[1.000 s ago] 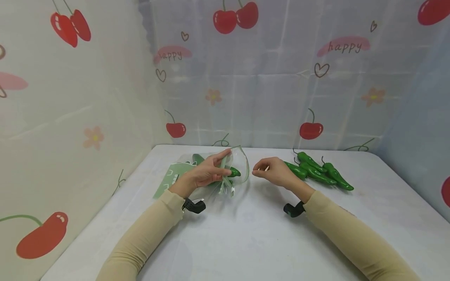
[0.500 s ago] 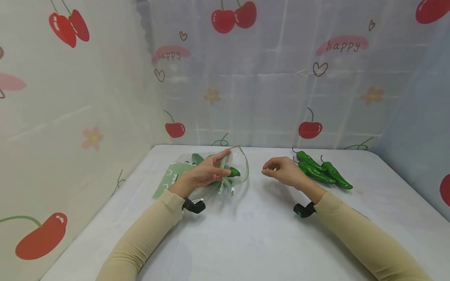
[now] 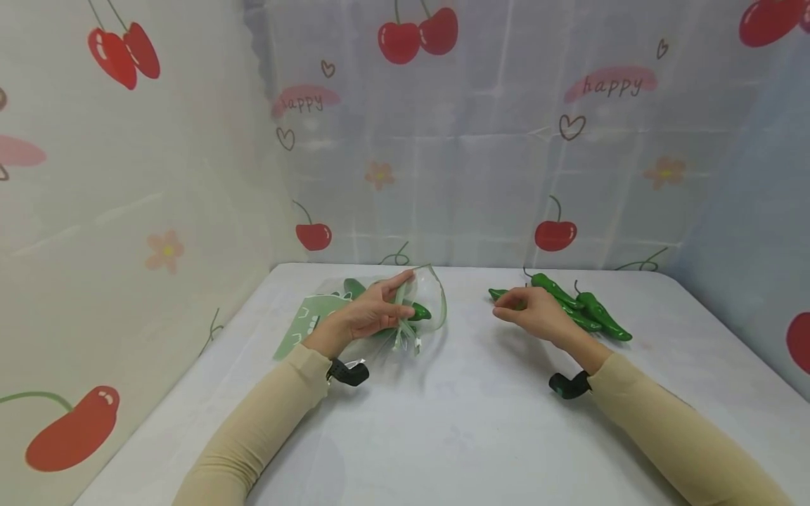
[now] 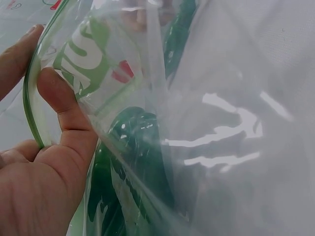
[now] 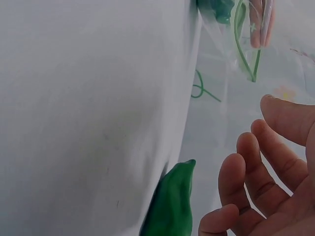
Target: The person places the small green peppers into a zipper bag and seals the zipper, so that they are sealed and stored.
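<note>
My left hand grips the mouth of a clear zip bag with a green seal strip and a printed green panel. The thumb and a finger spread the mouth, which faces right. Inside the bag lie green chili peppers, one with its tip near the mouth. My right hand holds nothing. Its fingers are loosely bent beside the loose green chili peppers at the back right. In the right wrist view, one pepper lies on the table just past the fingers; the hand partly hides it in the head view.
A white cloth covers the table. Behind it hangs a curtain printed with cherries, and a similar sheet stands along the left. A black wrist camera sits on the left wrist, another black camera on the right.
My right hand has moved right, away from the bag mouth and toward the loose peppers, uncovering a pepper tip on its left. My left hand and the bag have stayed in place.
</note>
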Tool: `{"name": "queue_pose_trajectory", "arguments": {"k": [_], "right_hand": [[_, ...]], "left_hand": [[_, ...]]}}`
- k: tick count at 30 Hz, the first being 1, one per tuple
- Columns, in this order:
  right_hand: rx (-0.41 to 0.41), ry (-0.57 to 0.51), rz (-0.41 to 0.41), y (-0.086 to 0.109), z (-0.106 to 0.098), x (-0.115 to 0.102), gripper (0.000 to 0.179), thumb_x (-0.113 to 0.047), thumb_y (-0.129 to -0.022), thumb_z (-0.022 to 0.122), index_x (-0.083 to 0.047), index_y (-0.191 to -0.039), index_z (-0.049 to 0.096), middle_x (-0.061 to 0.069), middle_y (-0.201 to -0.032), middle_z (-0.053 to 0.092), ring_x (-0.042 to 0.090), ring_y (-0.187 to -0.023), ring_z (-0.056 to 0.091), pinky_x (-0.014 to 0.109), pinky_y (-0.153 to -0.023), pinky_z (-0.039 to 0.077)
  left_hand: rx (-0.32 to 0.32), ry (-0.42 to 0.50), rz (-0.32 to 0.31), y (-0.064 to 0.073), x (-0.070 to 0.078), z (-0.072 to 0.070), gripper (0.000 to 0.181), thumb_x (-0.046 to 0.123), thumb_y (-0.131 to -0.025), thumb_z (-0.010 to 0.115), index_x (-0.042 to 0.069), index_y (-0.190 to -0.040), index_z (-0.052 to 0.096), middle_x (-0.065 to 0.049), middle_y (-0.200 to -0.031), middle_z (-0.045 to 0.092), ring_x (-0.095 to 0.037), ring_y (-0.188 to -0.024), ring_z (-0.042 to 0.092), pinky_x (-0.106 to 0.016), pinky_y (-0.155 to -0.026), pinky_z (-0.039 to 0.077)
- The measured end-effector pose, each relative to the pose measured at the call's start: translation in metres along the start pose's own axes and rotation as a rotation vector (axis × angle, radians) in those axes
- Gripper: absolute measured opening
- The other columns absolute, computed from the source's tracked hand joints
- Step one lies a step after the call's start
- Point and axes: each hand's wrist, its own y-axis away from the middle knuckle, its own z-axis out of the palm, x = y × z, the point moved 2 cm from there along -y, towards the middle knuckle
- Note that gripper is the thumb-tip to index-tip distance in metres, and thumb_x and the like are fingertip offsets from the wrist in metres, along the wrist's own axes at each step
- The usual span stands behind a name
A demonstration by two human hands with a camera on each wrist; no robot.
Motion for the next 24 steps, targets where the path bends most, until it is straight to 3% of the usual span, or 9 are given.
{"name": "queue_pose_trajectory", "arguments": {"k": [10,17,24], "right_hand": [[0.031,0.027,0.025,0.006,-0.012,0.015,0.028,-0.038,-0.096,0.073,-0.017,-0.114,0.075,0.008,-0.118,0.069,0.026,-0.103,0.06,0.032,-0.078,0.05],[0.073,0.067,0.037,0.006,-0.02,0.025,0.037,-0.041,-0.097,0.071,-0.012,-0.121,0.072,0.014,-0.122,0.069,0.029,-0.108,0.06,0.042,-0.085,0.053],[0.078,0.096,0.072,0.009,-0.035,0.034,0.042,-0.043,-0.098,0.07,-0.011,-0.124,0.071,0.014,-0.121,0.069,0.03,-0.107,0.058,0.035,-0.079,0.05]], "left_hand": [[-0.009,-0.021,0.004,0.002,-0.001,0.001,0.095,-0.009,-0.094,0.067,0.023,-0.167,0.016,0.006,-0.176,0.004,-0.011,-0.097,0.061,-0.023,-0.077,0.057],[-0.006,-0.016,0.015,0.001,0.0,0.001,0.096,-0.008,-0.093,0.068,0.022,-0.167,0.015,0.007,-0.175,0.008,-0.012,-0.098,0.061,-0.023,-0.076,0.056],[-0.007,-0.009,0.016,0.001,0.0,0.001,0.092,-0.012,-0.094,0.063,0.023,-0.167,0.018,0.005,-0.176,0.006,-0.013,-0.1,0.061,-0.024,-0.077,0.058]]}}
